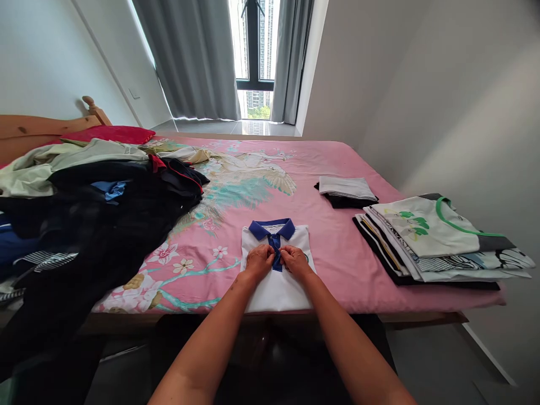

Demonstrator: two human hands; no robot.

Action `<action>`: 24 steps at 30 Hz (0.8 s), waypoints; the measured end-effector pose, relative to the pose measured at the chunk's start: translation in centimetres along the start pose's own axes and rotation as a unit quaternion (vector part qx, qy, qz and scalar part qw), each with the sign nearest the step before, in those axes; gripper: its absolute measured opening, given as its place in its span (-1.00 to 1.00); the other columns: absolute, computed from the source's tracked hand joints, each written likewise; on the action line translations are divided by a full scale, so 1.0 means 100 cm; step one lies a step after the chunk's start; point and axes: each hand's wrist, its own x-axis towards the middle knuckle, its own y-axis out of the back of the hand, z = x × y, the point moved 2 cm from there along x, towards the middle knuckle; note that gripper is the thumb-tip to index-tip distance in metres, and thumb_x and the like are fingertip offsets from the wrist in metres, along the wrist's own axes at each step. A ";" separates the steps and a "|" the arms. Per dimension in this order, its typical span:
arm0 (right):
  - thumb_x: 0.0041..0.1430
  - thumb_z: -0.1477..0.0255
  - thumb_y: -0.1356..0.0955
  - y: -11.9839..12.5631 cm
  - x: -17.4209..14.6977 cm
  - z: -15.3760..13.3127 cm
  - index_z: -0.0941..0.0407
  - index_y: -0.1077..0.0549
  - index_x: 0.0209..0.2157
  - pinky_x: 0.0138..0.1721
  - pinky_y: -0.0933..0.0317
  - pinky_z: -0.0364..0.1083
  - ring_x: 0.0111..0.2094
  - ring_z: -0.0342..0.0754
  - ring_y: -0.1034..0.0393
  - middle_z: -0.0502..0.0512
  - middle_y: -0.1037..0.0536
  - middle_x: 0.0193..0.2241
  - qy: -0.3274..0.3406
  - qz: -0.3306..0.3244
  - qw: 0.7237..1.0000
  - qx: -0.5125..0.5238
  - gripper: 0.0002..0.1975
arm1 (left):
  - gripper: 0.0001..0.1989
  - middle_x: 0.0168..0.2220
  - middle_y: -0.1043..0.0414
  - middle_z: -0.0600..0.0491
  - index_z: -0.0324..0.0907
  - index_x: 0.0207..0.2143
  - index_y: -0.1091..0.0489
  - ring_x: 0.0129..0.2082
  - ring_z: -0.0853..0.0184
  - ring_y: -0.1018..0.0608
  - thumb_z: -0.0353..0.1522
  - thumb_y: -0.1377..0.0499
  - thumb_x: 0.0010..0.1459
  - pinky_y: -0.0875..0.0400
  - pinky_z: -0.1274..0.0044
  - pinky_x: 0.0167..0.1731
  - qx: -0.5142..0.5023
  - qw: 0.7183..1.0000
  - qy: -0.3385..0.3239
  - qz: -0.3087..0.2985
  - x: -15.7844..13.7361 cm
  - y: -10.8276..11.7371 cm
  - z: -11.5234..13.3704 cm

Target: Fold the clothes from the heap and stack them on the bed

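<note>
A white polo shirt (276, 292) with a blue collar and blue button placket lies folded, front up, at the near edge of the bed. My left hand (259, 261) pinches the left side of the placket. From the other side, my right hand (296, 261) closes its fingertips on the placket's right edge. Both hands rest on the shirt's chest, fingertips almost meeting below the collar. The button itself is too small to make out between the fingers.
Loose dark clothes (126, 225) are heaped on the bed's left side. To the right stands a stack of folded shirts (439, 242), and behind it a smaller folded pile (348, 188). A red pillow (112, 134) lies by the wooden headboard (46, 126). The bed's front edge is close to me.
</note>
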 end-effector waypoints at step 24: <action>0.04 0.49 -0.30 0.016 0.020 -0.016 0.11 -0.46 -0.37 -0.44 -0.08 -0.23 -0.49 -0.18 -0.31 -0.04 -0.48 -0.52 0.141 -0.079 0.977 -0.141 -0.89 | -0.88 -0.32 -0.45 0.08 -0.10 -0.37 -0.41 -0.27 0.34 -0.45 -0.44 -0.10 0.06 -0.26 0.54 -0.23 -0.022 1.000 0.002 -0.016 0.001 -0.003 -0.007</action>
